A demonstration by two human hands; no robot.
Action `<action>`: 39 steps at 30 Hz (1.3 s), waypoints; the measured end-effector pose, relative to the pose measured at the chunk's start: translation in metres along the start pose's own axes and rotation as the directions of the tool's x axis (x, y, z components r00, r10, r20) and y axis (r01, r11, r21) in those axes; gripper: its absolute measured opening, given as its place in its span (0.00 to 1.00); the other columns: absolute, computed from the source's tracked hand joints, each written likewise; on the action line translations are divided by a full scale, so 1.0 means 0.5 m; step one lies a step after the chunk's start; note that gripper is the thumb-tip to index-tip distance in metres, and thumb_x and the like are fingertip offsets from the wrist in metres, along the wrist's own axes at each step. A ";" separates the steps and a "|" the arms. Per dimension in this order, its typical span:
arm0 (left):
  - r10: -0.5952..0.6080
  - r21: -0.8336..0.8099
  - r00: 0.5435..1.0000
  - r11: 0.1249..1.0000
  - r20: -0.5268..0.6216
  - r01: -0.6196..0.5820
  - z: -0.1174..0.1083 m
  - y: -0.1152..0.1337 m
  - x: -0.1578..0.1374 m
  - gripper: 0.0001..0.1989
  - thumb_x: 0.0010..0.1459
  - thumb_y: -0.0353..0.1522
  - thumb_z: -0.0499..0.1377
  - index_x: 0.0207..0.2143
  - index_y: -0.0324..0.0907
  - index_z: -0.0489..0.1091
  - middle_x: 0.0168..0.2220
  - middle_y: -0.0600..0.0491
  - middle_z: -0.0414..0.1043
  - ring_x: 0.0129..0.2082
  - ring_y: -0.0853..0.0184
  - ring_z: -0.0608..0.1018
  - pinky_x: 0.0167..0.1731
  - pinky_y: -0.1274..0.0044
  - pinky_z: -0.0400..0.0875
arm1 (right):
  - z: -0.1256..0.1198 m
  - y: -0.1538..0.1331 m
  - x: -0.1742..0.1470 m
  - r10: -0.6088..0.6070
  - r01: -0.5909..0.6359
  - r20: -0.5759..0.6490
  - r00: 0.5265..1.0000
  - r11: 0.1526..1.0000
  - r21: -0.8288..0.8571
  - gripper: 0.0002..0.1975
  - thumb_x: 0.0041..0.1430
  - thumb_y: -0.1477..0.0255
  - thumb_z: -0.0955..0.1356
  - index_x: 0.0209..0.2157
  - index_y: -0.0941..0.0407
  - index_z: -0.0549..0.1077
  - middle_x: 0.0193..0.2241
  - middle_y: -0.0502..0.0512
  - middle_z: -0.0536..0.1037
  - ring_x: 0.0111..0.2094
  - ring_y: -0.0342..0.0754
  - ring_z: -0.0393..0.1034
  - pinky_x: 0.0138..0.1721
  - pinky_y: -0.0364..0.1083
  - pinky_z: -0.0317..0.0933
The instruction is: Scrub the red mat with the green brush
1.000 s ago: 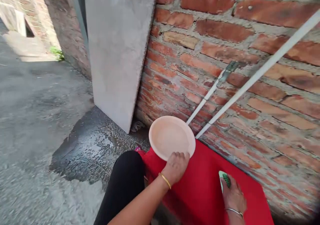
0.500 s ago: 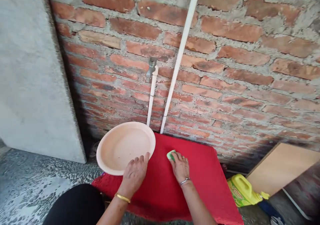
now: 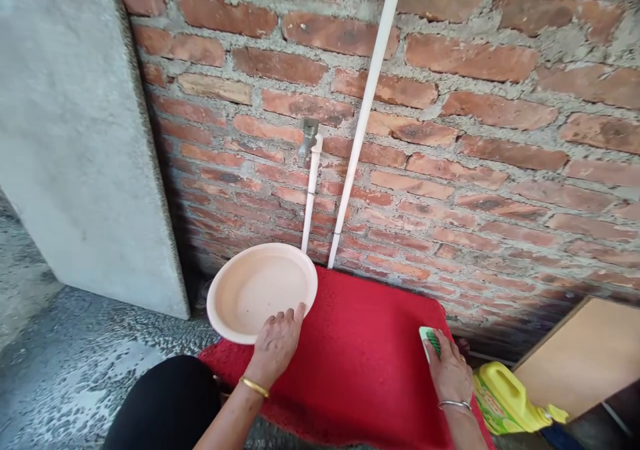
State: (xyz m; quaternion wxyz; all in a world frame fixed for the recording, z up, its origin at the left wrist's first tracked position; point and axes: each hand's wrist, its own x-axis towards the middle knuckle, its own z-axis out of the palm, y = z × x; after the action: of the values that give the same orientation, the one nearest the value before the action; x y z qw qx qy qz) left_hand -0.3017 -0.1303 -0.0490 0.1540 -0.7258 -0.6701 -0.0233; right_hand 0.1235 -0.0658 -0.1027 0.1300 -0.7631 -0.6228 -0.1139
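Note:
My left hand (image 3: 278, 343), with a gold bangle at its wrist, grips the near right rim of a pale pink plastic basin (image 3: 245, 297). The basin leans at a tilt over the left end of a red cloth-covered surface (image 3: 360, 350); a few dark specks show inside it. At the right side of the red cloth, my right hand (image 3: 450, 370) is closed round a green and white scrub brush (image 3: 431, 343) pressed to the fabric. The hand hides part of the brush. A silver bangle circles that wrist.
Behind stands a brick wall (image 3: 450, 137) with a tap (image 3: 309, 137) and a white pipe (image 3: 367, 103). A grey slab (image 3: 95, 143) leans at left above wet floor (image 3: 100, 383). At right are a yellow jug (image 3: 510, 400) and a tan board (image 3: 585, 357).
My right hand has slid the scrub brush to the right across the red cloth. My left hand keeps its hold on the basin rim. The view has shifted slightly.

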 end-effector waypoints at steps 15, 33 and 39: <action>-0.008 -0.010 0.996 1.000 -0.091 0.007 0.028 0.003 -0.011 0.23 0.63 0.24 0.54 0.61 0.41 0.64 0.34 0.51 0.71 0.32 0.65 0.76 0.33 0.72 0.69 | -0.021 -0.549 -0.037 -0.599 0.573 0.114 0.793 0.796 0.194 0.16 0.69 0.65 0.63 0.55 0.45 0.72 0.54 0.54 0.76 0.50 0.51 0.70 0.51 0.50 0.59; -0.016 -0.041 0.999 0.999 -0.043 0.014 0.012 0.003 -0.006 0.24 0.63 0.20 0.50 0.59 0.41 0.67 0.34 0.49 0.71 0.32 0.64 0.76 0.32 0.72 0.68 | -0.011 0.082 0.042 0.079 -0.079 0.033 0.996 0.997 0.003 0.28 0.63 0.53 0.51 0.48 0.44 0.75 0.46 0.63 0.79 0.36 0.62 0.76 0.38 0.61 0.67; -0.016 -0.025 0.996 1.000 -0.082 0.014 0.025 0.007 -0.008 0.23 0.63 0.21 0.52 0.59 0.41 0.66 0.33 0.50 0.71 0.32 0.65 0.76 0.32 0.73 0.67 | -0.036 -0.162 0.046 -0.154 0.145 0.131 0.979 0.987 0.070 0.22 0.66 0.60 0.56 0.54 0.47 0.72 0.49 0.59 0.78 0.45 0.56 0.75 0.44 0.53 0.66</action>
State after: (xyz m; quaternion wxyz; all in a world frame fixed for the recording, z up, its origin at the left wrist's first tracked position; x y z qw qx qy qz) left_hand -0.3007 -0.1313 -0.0627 0.1726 -0.7208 -0.6684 -0.0627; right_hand 0.0483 -0.0351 -0.0733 0.1012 -0.7159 -0.6889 -0.0522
